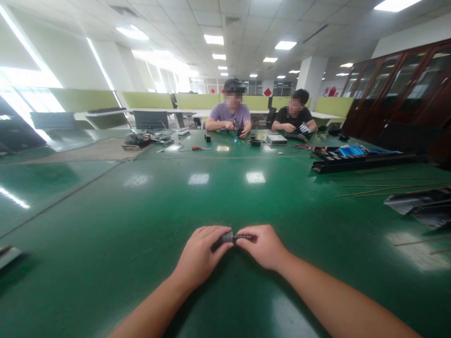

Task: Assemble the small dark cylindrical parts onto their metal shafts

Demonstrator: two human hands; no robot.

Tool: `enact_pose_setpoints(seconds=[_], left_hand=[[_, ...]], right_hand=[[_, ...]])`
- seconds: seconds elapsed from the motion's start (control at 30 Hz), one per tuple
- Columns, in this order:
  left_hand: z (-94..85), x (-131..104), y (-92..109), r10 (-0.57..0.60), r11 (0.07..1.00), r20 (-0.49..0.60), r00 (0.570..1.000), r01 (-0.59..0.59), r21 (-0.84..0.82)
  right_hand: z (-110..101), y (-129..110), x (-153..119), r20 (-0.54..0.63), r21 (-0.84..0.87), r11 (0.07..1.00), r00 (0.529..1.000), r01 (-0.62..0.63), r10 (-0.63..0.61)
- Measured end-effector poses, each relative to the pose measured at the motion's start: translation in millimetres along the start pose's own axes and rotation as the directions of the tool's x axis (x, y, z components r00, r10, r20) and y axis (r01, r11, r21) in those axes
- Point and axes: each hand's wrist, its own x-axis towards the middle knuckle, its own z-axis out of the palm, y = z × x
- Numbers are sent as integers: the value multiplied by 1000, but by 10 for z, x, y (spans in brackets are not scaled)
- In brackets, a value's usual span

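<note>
A: Two hands low in the centre of the frame, both on one small part. The left hand [200, 256] has its fingers [220, 234] curled shut round the grey, stubby end; the right hand [262, 246] pinches the dark, thinner end.

B: Where is the part?

A: The small cylindrical part [233, 237] is held between the hands, just above the green bench [141, 211], lower middle of the frame. Most of it is hidden by fingers.

B: How will it handle?

A: Judging by its look: light, stiff, probably metal or hard plastic, easily dropped because so little sticks out. Best taken at each end, as now, close to the join.

B: Anything else?

A: Thin rods [380, 188] and a long black tray [352, 164] at centre right. A red-handled screwdriver [199, 148] at upper centre. Two people [229, 117] sit at the far side, busy with their own pieces.
</note>
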Motion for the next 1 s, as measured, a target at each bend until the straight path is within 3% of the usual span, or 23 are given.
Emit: enact_pose_setpoints(seconds=[1.0], left_hand=[[-17, -21, -15, 59, 998, -82, 995, -59, 2]], right_hand=[[27, -20, -6, -88, 127, 992, 996, -21, 33]])
